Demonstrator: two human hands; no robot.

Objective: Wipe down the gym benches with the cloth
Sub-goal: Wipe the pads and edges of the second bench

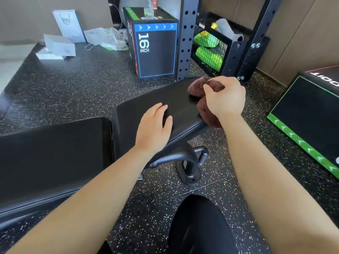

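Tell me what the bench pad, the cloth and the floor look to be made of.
Bench pad: likely black vinyl or leatherette, smooth with a soft sheen.
Cloth: brown soft fabric, perhaps terry or microfibre, bunched in folds.
Floor: probably rubber matting, matte black with pale flecks.

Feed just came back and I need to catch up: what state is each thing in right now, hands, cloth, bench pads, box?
left hand: open, flat on the small bench pad
right hand: gripping the cloth
cloth: bunched, on the small pad's far end, partly hanging over its edge
small bench pad: under both hands; wet or dry cannot be told
large bench pad: no hand on it
16-inch box: upright on the floor
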